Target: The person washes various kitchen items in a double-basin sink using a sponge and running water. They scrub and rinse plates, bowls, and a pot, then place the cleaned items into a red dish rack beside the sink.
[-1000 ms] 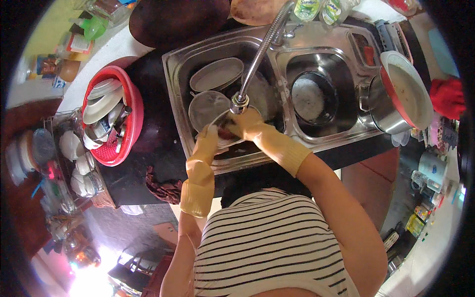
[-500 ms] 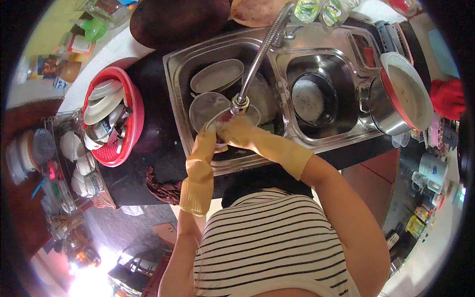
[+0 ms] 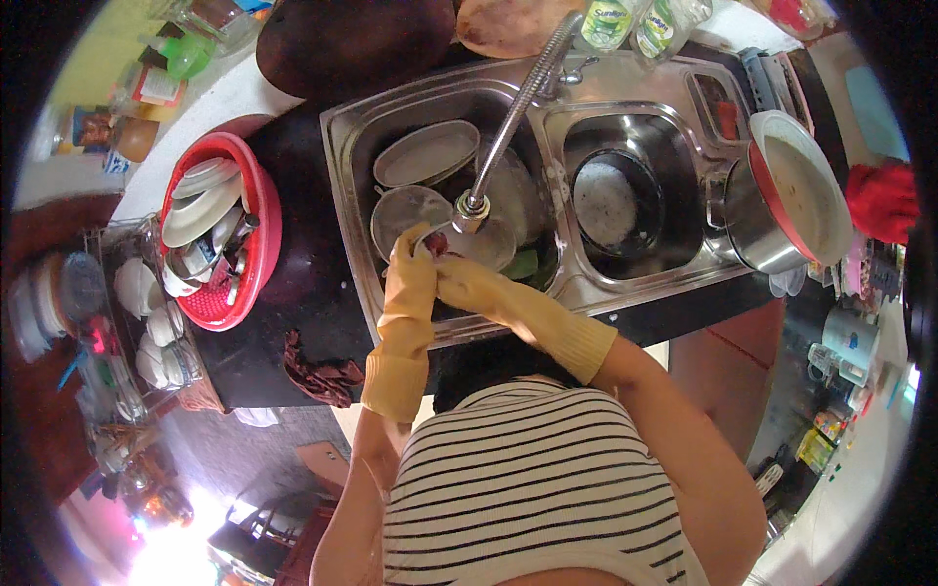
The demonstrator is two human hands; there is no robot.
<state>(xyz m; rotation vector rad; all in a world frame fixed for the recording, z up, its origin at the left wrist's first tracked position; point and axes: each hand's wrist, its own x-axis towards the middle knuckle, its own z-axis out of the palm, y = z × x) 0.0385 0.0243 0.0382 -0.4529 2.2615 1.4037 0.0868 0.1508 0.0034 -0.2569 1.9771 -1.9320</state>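
Over the left sink basin, both my hands wear yellow rubber gloves. My left hand is closed on the pale rim of a round dish, which is partly hidden by the faucet head and gloves. My right hand is closed beside it, fingertips against a dark red scrub pad at the dish's inner side. Just above them hangs the faucet head on its flexible metal neck. A round bowl and an oval dish lie in the basin behind my hands.
A black-rimmed round pan sits in the right basin. A steel pot stands at the right edge. To the left are a red basket of dishes and a dark crumpled cloth. Two soap bottles stand behind the faucet.
The dish's near rim has tilted and shifted, so more of its face shows. My right hand has moved slightly down toward me, uncovering the dark red scrub pad. My left hand has moved up slightly.
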